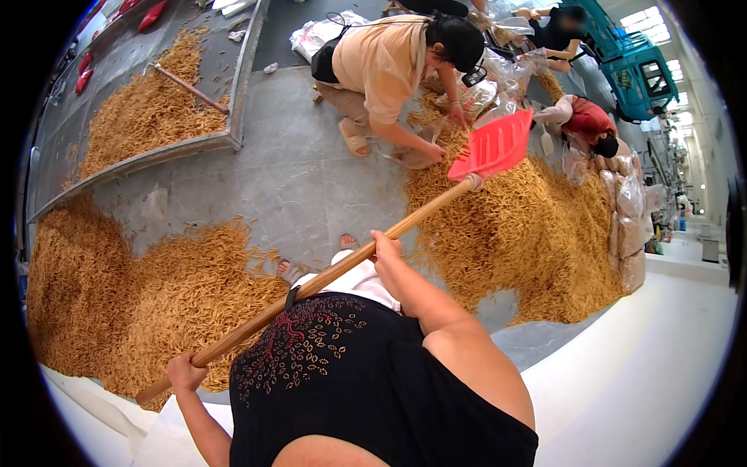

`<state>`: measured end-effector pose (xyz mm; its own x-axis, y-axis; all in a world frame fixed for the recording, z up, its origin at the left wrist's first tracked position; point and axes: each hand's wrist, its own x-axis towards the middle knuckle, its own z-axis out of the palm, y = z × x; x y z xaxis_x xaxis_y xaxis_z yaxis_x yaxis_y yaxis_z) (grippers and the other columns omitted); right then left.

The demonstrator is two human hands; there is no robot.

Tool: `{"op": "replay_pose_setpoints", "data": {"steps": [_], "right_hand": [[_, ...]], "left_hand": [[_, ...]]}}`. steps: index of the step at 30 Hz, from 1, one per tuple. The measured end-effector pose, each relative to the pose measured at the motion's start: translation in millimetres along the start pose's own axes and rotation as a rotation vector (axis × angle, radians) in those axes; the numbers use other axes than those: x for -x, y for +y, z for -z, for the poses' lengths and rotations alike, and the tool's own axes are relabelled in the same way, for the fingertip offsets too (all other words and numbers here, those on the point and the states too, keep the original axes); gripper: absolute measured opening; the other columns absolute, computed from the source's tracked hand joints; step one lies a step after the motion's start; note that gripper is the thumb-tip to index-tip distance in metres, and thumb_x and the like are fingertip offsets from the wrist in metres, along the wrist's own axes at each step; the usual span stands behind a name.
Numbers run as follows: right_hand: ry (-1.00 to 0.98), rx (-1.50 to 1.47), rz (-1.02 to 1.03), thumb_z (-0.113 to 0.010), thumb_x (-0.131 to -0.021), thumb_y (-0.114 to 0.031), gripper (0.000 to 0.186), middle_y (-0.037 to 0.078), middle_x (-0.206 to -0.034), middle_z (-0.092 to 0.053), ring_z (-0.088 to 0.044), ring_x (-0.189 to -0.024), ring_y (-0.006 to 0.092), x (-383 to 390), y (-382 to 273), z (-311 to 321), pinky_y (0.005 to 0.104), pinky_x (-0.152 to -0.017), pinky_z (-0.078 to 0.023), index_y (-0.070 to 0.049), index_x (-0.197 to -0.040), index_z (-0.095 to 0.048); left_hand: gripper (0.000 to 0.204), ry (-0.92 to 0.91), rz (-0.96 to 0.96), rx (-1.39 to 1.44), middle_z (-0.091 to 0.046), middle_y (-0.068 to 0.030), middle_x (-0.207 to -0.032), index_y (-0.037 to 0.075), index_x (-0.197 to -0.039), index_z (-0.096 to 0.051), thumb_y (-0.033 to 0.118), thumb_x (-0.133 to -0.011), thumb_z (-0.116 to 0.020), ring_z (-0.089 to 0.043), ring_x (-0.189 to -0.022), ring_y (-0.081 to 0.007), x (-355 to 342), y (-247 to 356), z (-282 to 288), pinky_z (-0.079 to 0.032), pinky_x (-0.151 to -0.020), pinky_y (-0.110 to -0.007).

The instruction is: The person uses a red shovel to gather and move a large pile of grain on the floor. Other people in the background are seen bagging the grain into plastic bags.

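Note:
A shovel with a red plastic blade (494, 146) and a long wooden handle (327, 278) slants across my body, from lower left to upper right. Near the handle's lower end, my left hand (187, 372) is wrapped round the wood. My right hand (385, 253) grips the shaft farther up, in front of my waist. The ridged blade hangs over the far-left edge of a large heap of yellow-brown stick-shaped pieces (529, 233) on the right. A few such pieces show at the blade's left edge. Another big heap (179, 296) spreads on the left, beside my feet.
Beyond the blade, a person in a tan shirt (381, 66) crouches, hands at the pieces. A person in red (587, 117) bends near stacked filled bags (626, 218). Far left, a metal-edged tray (156, 163) holds more pieces and a pole. A teal vehicle (638, 74) stands behind.

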<state>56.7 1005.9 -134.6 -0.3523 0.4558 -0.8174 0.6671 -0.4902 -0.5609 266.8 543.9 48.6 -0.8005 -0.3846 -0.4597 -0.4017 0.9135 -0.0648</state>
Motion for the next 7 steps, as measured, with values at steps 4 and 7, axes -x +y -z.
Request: {"op": "replay_pose_setpoints", "data": {"steps": [4, 7], "right_hand": [[-0.141, -0.222, -0.186, -0.061, -0.079, -0.015, 0.017, 0.008, -0.076, -0.055, -0.060, -0.076, 0.0239, -9, 23, 4, 0.0416, -0.069, -0.054, -0.007, -0.085, -0.048], [-0.322, -0.420, -0.356, -0.057, -0.082, -0.017, 0.011, 0.010, -0.077, -0.057, -0.060, -0.079, 0.0269, -7, 43, -9, 0.0451, -0.077, -0.052, -0.010, -0.084, -0.050]], "left_hand": [[0.015, 0.323, -0.135, -0.193, -0.064, -0.0135, -0.070, 0.009, -0.068, -0.066, 0.020, -0.059, -0.069, -0.062, -0.070, -0.0321, -7, -18, 21, -0.048, -0.065, -0.039], [0.023, 0.501, -0.151, -0.318, -0.064, -0.0176, -0.080, 0.008, -0.078, -0.065, 0.022, -0.060, -0.071, -0.060, -0.084, -0.0341, -8, -48, 45, -0.046, -0.076, -0.037]]}}
